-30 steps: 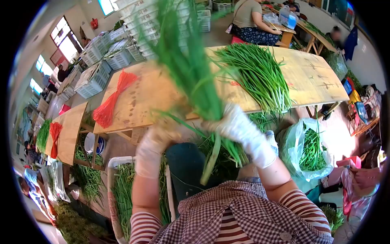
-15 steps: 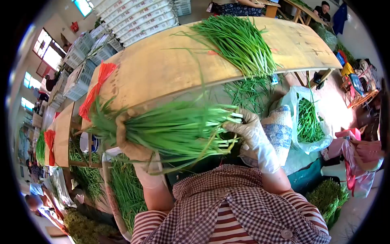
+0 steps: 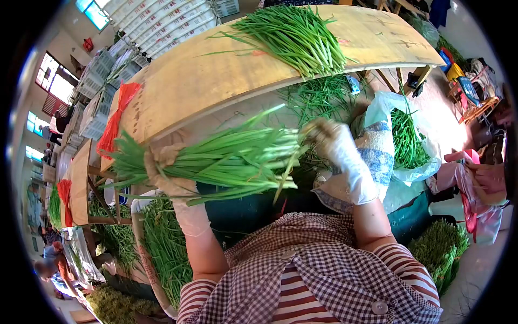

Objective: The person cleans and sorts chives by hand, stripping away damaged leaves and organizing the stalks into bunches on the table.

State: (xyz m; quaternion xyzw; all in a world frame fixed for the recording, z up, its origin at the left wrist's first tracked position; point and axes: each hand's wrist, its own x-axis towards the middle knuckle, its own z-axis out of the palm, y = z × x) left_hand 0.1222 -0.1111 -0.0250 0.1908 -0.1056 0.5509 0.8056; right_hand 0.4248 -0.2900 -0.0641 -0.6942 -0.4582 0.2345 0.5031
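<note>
A loose bunch of long green chives [image 3: 232, 156] lies crosswise in front of me, leaf tips to the left and pale stem ends to the right. My gloved left hand [image 3: 163, 164] is wrapped round its leafy part. At the stem ends is my gloved right hand [image 3: 332, 143]; its fingers are smeared by motion, and whether they grip anything is unclear. A yellowish blade hangs down from the stem ends. Beyond, a larger pile of chives [image 3: 297, 40] rests on the wooden table [image 3: 205, 81].
Red ties [image 3: 118, 116] hang over the table's left end. Below left stands a container of chives [image 3: 164, 243]. An open plastic bag [image 3: 426, 148] holds greens on the right, beside a blue-and-white sack [image 3: 375, 151]. Stacked white crates [image 3: 162, 24] rise behind. Another person [image 3: 56, 267] is at far left.
My left hand and the bunch have shifted slightly left. My right hand has moved up and slightly right, away from the stem ends it was touching. The view has tilted a little downward.
</note>
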